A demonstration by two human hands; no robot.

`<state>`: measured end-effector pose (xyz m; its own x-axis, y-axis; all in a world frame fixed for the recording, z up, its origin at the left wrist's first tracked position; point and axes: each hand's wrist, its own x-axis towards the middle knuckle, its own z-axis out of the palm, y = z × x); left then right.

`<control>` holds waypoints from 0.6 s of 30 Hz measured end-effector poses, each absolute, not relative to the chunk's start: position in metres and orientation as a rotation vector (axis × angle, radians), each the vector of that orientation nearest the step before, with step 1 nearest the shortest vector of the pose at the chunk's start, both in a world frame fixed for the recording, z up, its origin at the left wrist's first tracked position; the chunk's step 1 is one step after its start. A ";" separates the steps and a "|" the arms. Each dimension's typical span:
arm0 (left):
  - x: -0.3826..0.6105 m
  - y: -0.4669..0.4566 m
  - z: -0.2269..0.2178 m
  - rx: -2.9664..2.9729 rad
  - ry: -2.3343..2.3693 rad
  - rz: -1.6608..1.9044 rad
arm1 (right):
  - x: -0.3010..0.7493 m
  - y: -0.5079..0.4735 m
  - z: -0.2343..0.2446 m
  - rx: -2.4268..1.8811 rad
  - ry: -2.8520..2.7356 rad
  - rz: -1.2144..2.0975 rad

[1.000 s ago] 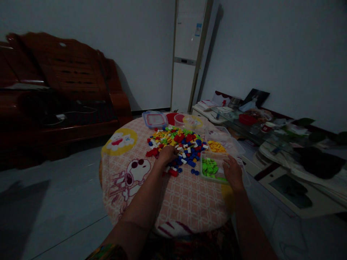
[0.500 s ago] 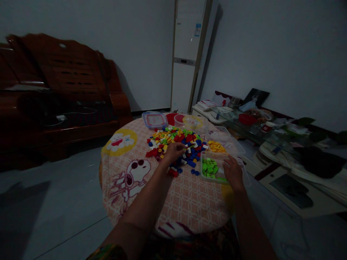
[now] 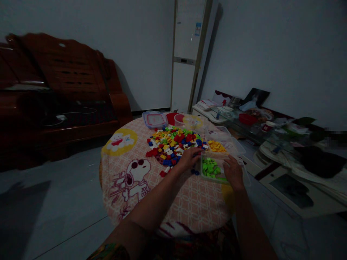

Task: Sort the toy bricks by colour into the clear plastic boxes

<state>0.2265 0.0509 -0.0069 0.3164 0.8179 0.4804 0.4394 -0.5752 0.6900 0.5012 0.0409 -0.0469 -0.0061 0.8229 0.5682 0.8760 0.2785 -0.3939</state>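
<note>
Left hand [image 3: 189,157] has slid right since the earlier frames, off the middle of the brick pile [image 3: 175,141] to its right-hand edge, now just beside the green-brick tub [image 3: 210,168]; a red brick [image 3: 162,173] that sat by the wrist before now lies bare on the cloth, left of and nearer than the fingers; right hand [image 3: 232,172] unchanged; left fingers [image 3: 195,152] curled down with tips at the tub's left wall, cannot tell if they pinch a brick, too dark and small; right fingers [image 3: 226,163] lie loosely together, flat over the tub's right near corner, not wrapped round anything visible; green bricks sit inside the tub between the two sets of fingers; the pile of red, yellow, blue, white and green bricks spreads left of and beyond the left fingers, loose on the worktop [image 3: 187,202]; a few blue bricks [image 3: 194,172] just under the left fingers, near the tub; yellow-brick tub [image 3: 217,146] just beyond the right fingers, touching or nearly touching the green one; beyond the pile, well away from both hands, a blue-rimmed lid [image 3: 154,119], a red round dish [image 3: 171,117] and a clear round tub [image 3: 180,119]; the worktop cloth shows a cartoon dog [image 3: 135,172], left of the left forearm; wooden sofa [image 3: 59,94] far left; glass side table [image 3: 255,126], cluttered, far right.
</note>
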 end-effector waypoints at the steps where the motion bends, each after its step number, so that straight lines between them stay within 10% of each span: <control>1: 0.219 0.055 -0.009 2.197 1.200 1.191 | 0.501 0.041 -0.047 -1.531 -1.811 -0.093; 18: 0.196 0.069 -0.009 2.370 1.662 0.886 | 0.500 0.039 -0.045 -1.576 -1.810 -0.086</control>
<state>0.1960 0.0689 -0.0094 0.2281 0.8904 0.3939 0.8235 -0.3923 0.4098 0.5001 0.0389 -0.0452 0.0103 0.8358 0.5490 0.8839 0.2491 -0.3959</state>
